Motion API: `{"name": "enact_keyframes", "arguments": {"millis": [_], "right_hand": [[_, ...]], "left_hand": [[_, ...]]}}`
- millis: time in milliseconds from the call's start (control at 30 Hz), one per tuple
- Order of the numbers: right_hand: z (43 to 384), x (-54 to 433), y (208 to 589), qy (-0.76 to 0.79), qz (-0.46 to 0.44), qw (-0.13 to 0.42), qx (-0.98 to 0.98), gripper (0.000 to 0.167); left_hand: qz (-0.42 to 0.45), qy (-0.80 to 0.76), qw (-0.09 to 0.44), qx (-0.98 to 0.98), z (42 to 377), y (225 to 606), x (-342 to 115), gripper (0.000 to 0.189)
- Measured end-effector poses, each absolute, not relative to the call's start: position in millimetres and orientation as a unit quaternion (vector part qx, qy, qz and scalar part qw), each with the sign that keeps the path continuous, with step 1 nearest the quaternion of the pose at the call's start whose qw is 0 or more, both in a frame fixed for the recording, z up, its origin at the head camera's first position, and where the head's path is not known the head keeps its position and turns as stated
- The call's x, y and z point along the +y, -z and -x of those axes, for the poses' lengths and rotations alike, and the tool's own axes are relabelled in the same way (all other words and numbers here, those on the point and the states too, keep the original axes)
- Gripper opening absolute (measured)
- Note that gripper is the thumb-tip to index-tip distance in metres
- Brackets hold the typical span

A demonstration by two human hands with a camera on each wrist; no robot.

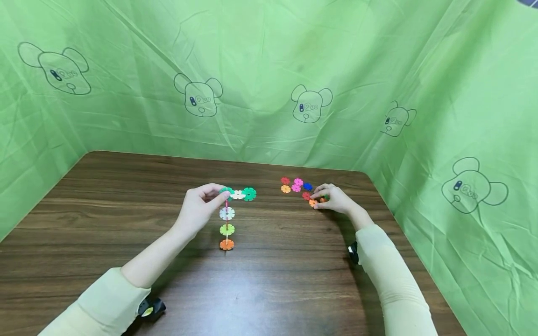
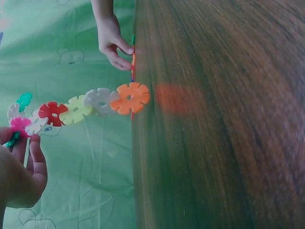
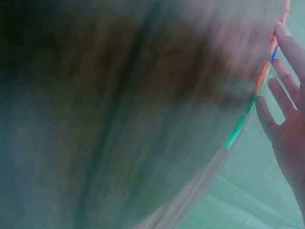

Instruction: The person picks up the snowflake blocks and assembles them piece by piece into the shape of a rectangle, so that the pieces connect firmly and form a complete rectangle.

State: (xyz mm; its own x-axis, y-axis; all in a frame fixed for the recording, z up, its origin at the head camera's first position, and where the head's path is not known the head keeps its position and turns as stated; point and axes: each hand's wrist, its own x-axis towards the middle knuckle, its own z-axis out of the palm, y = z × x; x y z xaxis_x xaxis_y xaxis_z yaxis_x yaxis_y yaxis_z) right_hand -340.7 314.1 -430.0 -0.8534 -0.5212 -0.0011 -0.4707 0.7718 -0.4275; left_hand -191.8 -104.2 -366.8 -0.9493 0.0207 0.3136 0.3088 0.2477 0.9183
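My left hand pinches a green flower-shaped interlocking disc at the corner of a joined chain. From that corner a white disc and another green disc reach right. Below it the chain runs through a pale disc and a yellow-green disc to an orange disc at the bottom. In the left wrist view, pink and red discs also show in it. My right hand reaches down over loose discs, its fingers spread beside a red disc and an orange disc.
More loose discs lie on the brown wooden table left of my right hand: red, light orange, pink and blue. A green curtain with bear-head outlines hangs along the table's far and right sides.
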Motion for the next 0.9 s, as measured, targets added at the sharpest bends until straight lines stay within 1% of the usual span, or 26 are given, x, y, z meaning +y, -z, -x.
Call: {"name": "enact_keyframes", "arguments": {"millis": [233, 500, 900], "right_hand": [[344.0, 310.7, 430.1, 0.212, 0.274, 0.057, 0.936, 0.021], [345.1, 305.7, 427.6, 0.240, 0.268, 0.056, 0.931, 0.020], [340.7, 296.0, 422.0, 0.283, 0.247, 0.049, 0.925, 0.022]], "left_hand": [[0.110, 0.606, 0.118, -0.779, 196.9, 371.3, -104.9, 0.015], [0.116, 0.617, 0.107, -0.771, 200.8, 374.1, -106.6, 0.017], [0.121, 0.615, 0.108, -0.772, 201.5, 370.2, -107.2, 0.016]]}}
